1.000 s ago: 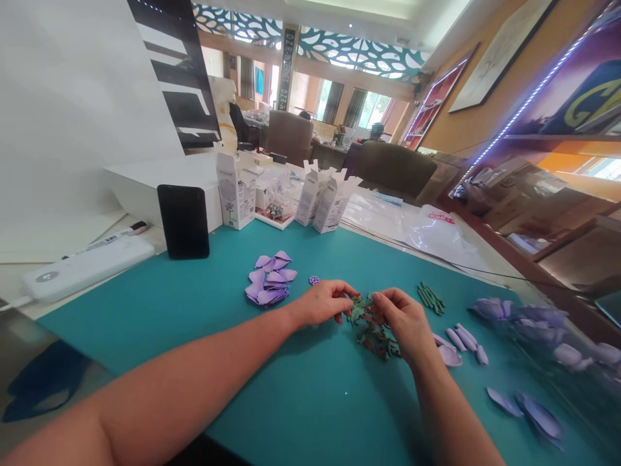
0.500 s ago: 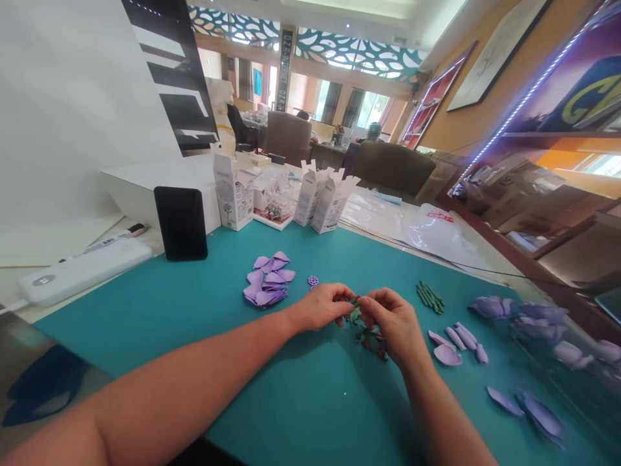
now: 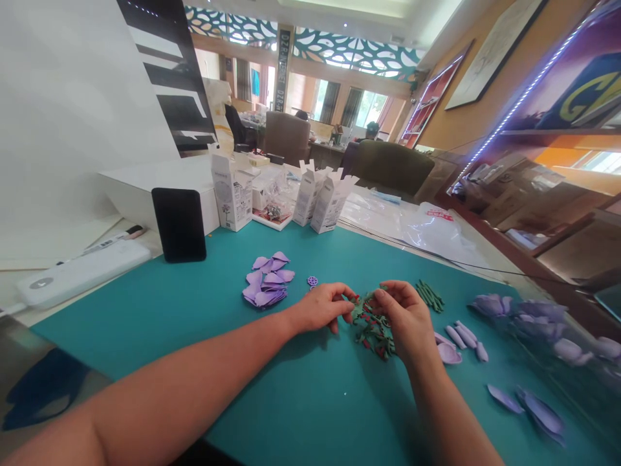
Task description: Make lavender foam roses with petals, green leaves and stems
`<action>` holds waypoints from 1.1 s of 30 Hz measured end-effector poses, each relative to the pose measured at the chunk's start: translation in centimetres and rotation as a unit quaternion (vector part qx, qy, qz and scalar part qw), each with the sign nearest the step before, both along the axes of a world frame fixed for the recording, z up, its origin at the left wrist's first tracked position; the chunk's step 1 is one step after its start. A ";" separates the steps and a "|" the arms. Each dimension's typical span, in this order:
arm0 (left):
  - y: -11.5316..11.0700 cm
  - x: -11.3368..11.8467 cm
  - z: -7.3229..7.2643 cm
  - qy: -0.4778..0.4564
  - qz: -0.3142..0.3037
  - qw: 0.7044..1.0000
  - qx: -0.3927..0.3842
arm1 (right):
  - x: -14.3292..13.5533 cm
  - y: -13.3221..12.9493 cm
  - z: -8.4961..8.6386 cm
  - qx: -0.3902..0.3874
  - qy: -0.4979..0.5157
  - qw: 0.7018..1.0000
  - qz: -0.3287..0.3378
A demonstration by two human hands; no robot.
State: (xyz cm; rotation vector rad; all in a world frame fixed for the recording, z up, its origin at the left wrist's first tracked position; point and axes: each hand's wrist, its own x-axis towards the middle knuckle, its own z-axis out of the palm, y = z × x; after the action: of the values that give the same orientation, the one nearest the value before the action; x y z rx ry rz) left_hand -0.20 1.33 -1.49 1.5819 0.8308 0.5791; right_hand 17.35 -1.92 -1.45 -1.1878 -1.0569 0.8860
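Over the middle of the teal mat, my left hand (image 3: 324,307) pinches a small green piece with a red tip at its fingertips. My right hand (image 3: 402,313) is just to the right, its thumb and fingers closed on a green bit. Below and between the hands lies a pile of green and red pieces (image 3: 376,338), partly behind my right hand. Left of my left hand is a heap of purple petals (image 3: 266,283). A small purple wheel-shaped piece (image 3: 312,281) sits above my left wrist. Green sticks (image 3: 429,296) lie beyond my right hand.
Pale purple pieces (image 3: 466,336) and two long petals (image 3: 541,413) lie at the right, near purple flowers (image 3: 541,320). A black tablet-like panel (image 3: 179,225) stands at the back left, beside open white boxes (image 3: 231,197). Clear plastic bags (image 3: 412,220) lie behind the mat.
My right hand has moved right, away from my left hand, and more of the green and red pile shows between them. My left hand has barely moved.
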 end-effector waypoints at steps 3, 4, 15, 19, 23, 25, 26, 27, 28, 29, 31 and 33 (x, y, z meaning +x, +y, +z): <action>0.0 0.0 0.1 0.019 -0.005 1.000 0.019 | -0.3 0.0 0.0 0.008 -0.006 1.000 -0.008; 0.0 0.0 0.1 0.019 -0.006 1.000 0.022 | -0.3 0.0 0.0 0.008 -0.007 1.000 -0.009; 0.0 0.2 -0.3 0.017 -0.001 0.999 0.030 | -0.2 0.0 -0.2 -0.003 -0.041 0.999 0.008; -0.1 0.1 -0.2 0.042 0.018 0.998 0.050 | -0.2 0.0 -0.3 -0.013 -0.055 0.998 0.009; -0.2 0.1 0.0 0.055 0.021 0.997 0.057 | -0.1 0.0 -0.3 -0.021 -0.050 0.998 0.014; -0.2 0.1 0.1 0.061 0.022 0.996 0.059 | -0.2 -0.1 -0.4 -0.022 -0.045 0.999 0.017; -0.2 0.1 0.1 0.065 0.023 0.996 0.061 | -0.2 -0.1 -0.4 -0.020 -0.043 0.999 0.018; -0.2 0.1 0.1 0.067 0.023 0.995 0.064 | -0.3 -0.1 -0.4 -0.018 -0.043 0.999 0.021; -0.2 0.1 0.1 0.068 0.024 0.995 0.067 | -0.4 -0.1 -0.4 -0.016 -0.044 0.999 0.024; -0.3 0.1 0.1 0.067 0.025 0.995 0.069 | -0.5 -0.2 -0.4 -0.013 -0.047 0.998 0.028; -0.3 0.1 0.1 0.066 0.027 0.995 0.073 | -0.8 -0.3 -0.4 -0.008 -0.054 0.998 0.031; -0.4 0.1 0.1 0.066 0.027 0.995 0.074 | -1.0 -0.3 -0.3 -0.004 -0.061 0.998 0.029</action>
State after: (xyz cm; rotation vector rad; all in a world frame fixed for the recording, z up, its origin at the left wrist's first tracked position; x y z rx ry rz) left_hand -0.14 0.91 -1.39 1.7517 0.9492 0.5912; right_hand 16.38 -2.27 -1.73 -1.2343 -1.1926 0.8726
